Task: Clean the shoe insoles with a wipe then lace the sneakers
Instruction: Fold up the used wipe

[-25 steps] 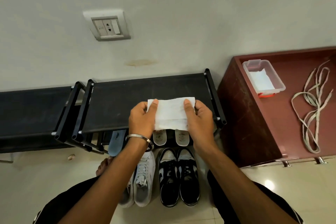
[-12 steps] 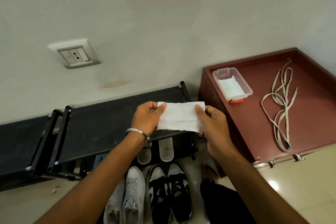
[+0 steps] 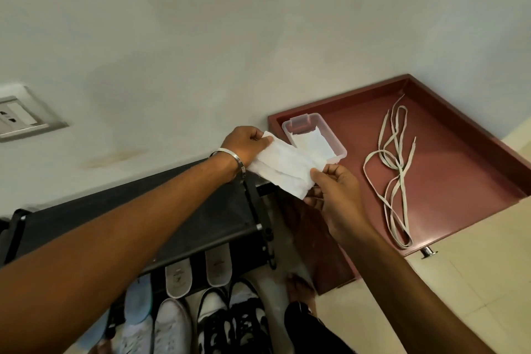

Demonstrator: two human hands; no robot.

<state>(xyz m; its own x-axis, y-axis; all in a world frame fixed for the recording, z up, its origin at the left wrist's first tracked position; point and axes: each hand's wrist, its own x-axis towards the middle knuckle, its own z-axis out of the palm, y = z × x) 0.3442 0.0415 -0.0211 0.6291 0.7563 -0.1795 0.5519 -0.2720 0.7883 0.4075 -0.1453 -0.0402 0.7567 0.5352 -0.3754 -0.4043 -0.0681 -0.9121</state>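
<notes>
**Wipe in hand, insoles not yet touched**

The wipe [image 3: 283, 165] is a white, soft, crinkled sheet, folded into a long strip and stretched in the air just in front of the clear plastic tub [image 3: 314, 139]. The left hand [image 3: 244, 144] pinches its far end between thumb and curled fingers. The right hand [image 3: 337, 194] pinches the near end at the thumb, the other fingers loosely bent beneath.

Judgement: the step in hand is readying the wipe. It would go best folded to a firm pad, taken in one hand, so the other is free to steady an insole.

Two pale grey insoles [image 3: 198, 271], flat with rounded ends, protrude from under the black fabric-topped rack [image 3: 201, 210]. A light blue one [image 3: 138, 297] lies left of them. Below stand white sneakers [image 3: 155, 327] and black-and-white sneakers [image 3: 230, 322].

The tub, with more white sheets inside, rests on the dark red cabinet top [image 3: 448, 169], which has a raised lip. Flat off-white laces [image 3: 395, 169] lie there in loose loops, well apart from the shoes.
</notes>
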